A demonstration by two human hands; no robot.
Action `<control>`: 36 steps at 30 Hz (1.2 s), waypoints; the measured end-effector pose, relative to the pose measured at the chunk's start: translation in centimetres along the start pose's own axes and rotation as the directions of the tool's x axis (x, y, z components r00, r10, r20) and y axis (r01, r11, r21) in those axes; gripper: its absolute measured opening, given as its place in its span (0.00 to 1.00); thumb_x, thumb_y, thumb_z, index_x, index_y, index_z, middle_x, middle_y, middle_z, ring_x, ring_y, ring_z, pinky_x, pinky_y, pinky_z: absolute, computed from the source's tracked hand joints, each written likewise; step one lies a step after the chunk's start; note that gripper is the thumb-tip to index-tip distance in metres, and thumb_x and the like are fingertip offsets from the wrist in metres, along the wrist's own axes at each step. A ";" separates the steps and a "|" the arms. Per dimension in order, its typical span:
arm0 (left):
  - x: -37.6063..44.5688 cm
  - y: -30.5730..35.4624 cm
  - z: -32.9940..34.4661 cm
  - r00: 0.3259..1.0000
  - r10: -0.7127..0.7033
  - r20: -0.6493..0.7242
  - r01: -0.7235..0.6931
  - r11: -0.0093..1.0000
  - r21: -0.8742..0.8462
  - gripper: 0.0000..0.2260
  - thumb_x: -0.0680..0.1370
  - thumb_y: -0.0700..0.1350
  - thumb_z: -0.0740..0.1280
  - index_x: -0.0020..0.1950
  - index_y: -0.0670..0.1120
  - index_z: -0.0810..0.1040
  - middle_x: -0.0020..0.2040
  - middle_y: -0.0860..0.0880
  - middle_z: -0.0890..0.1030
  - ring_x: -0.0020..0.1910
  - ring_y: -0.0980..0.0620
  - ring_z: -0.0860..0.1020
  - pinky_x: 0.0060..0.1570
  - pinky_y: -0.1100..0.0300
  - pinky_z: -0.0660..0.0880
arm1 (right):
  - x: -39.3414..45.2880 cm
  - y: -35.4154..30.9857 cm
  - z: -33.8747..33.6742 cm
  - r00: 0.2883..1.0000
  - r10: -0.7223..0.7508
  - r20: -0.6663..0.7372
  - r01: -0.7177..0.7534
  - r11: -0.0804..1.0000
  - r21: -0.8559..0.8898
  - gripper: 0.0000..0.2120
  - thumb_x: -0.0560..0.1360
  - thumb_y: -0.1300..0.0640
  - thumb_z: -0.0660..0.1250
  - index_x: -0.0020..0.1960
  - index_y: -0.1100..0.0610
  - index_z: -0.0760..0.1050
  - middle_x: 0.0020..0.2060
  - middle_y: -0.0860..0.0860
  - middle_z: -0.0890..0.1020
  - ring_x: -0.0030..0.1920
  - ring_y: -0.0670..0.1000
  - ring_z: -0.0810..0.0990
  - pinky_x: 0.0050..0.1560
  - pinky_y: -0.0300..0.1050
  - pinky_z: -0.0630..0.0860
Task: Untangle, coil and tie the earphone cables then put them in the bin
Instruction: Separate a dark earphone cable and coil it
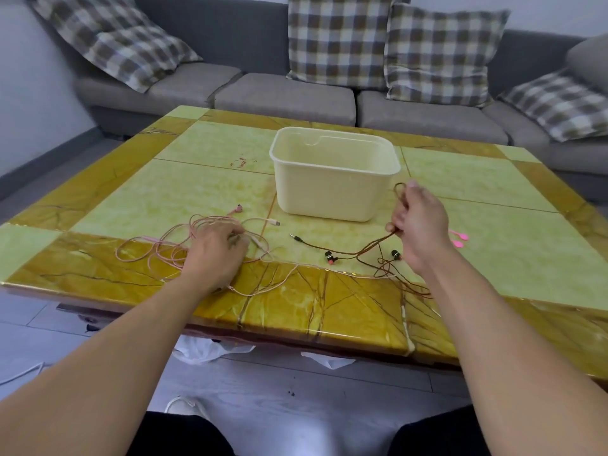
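The right hand (419, 225) is pinching and lifting a loop of the dark earphone cable (368, 250), whose plug and earbuds are trailing on the table (197, 179) below and left of it. The left hand (215, 250) is pressing down on the pink earphone cable (158, 245), though I cannot tell whether its fingers are gripping a strand. With the empty bin (334, 174) waiting just beyond both hands, drawing the dark cable out slowly while pinning the pink one should be keeping the two from knotting tighter.
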State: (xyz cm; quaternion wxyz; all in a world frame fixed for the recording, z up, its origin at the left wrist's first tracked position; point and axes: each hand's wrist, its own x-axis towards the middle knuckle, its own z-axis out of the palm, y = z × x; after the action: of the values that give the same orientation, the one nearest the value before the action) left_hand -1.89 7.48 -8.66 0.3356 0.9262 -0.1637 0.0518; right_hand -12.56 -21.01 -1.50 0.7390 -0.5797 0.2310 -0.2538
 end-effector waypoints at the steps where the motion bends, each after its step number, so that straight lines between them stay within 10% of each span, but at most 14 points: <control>1: 0.1 0.0 0.0 1.000 -0.010 -0.017 0.010 1.000 0.011 0.12 0.78 0.44 0.68 0.60 0.42 0.83 0.60 0.44 0.82 0.63 0.42 0.77 0.63 0.50 0.72 | 0.1 0.6 -0.4 1.000 -0.004 0.024 0.008 0.990 -0.142 0.13 0.86 0.50 0.56 0.47 0.55 0.72 0.27 0.46 0.66 0.28 0.47 0.65 0.35 0.45 0.70; 7: 0.3 1.7 0.4 0.992 -0.021 -0.127 0.033 0.995 0.093 0.12 0.75 0.49 0.71 0.57 0.49 0.83 0.63 0.46 0.81 0.66 0.42 0.73 0.68 0.44 0.67 | -0.2 0.6 -2.6 0.976 -0.190 0.108 0.212 0.700 -0.682 0.13 0.83 0.43 0.60 0.52 0.52 0.75 0.43 0.46 0.80 0.42 0.47 0.78 0.41 0.45 0.70; 11: 0.0 4.8 1.4 0.988 0.109 -0.113 -0.090 0.983 0.162 0.12 0.74 0.52 0.75 0.55 0.50 0.84 0.53 0.49 0.83 0.59 0.45 0.75 0.63 0.47 0.68 | -0.9 1.4 -3.9 0.955 0.079 0.287 0.236 0.388 -0.891 0.14 0.74 0.36 0.71 0.51 0.44 0.78 0.40 0.44 0.79 0.40 0.46 0.79 0.40 0.46 0.73; 18: -1.7 8.3 4.7 0.887 0.300 0.350 -0.366 0.920 0.139 0.18 0.77 0.57 0.71 0.64 0.52 0.79 0.60 0.51 0.79 0.62 0.49 0.72 0.63 0.53 0.70 | -0.4 3.6 -2.7 0.890 0.188 0.414 0.398 0.118 -0.910 0.11 0.72 0.40 0.75 0.48 0.44 0.82 0.44 0.40 0.75 0.48 0.48 0.78 0.49 0.48 0.78; 22: -1.4 9.3 6.3 0.870 0.297 0.393 -0.410 0.880 0.242 0.16 0.75 0.64 0.69 0.52 0.54 0.78 0.52 0.54 0.75 0.55 0.52 0.69 0.60 0.53 0.68 | 0.1 4.5 -2.8 0.889 0.262 0.375 0.353 0.128 -0.927 0.11 0.80 0.47 0.68 0.41 0.49 0.81 0.47 0.44 0.85 0.45 0.51 0.83 0.50 0.51 0.81; 28: -1.3 9.1 6.1 0.892 0.386 0.236 -0.439 0.864 0.246 0.10 0.85 0.51 0.59 0.49 0.46 0.72 0.46 0.48 0.78 0.49 0.45 0.73 0.55 0.49 0.64 | 1.3 2.3 -5.6 0.987 -0.055 0.153 0.163 0.338 -0.927 0.11 0.86 0.53 0.56 0.55 0.56 0.75 0.61 0.45 0.81 0.41 0.46 0.77 0.38 0.42 0.72; 32: -0.8 9.2 3.1 0.986 0.047 -0.157 -0.083 0.971 -0.226 0.11 0.86 0.49 0.54 0.52 0.45 0.71 0.45 0.52 0.81 0.44 0.49 0.75 0.46 0.50 0.69 | 2.1 1.9 -7.8 0.996 -0.033 0.082 0.088 0.286 -0.954 0.11 0.85 0.52 0.57 0.54 0.55 0.75 0.63 0.50 0.81 0.58 0.53 0.80 0.55 0.49 0.74; 36: 0.3 9.0 1.6 0.943 -0.263 -0.203 0.071 0.757 -0.650 0.09 0.87 0.48 0.52 0.53 0.47 0.69 0.55 0.50 0.83 0.52 0.55 0.83 0.58 0.50 0.79 | 1.9 2.4 -8.0 0.998 0.027 0.057 0.051 0.191 -0.980 0.09 0.85 0.53 0.57 0.56 0.53 0.76 0.63 0.51 0.82 0.56 0.57 0.82 0.54 0.52 0.78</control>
State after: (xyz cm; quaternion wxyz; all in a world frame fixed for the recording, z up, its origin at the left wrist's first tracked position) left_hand -4.68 -0.11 -4.39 0.6508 0.7524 -0.0378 0.0946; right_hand -15.89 -27.69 -5.67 0.2062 -0.9265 0.3126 -0.0366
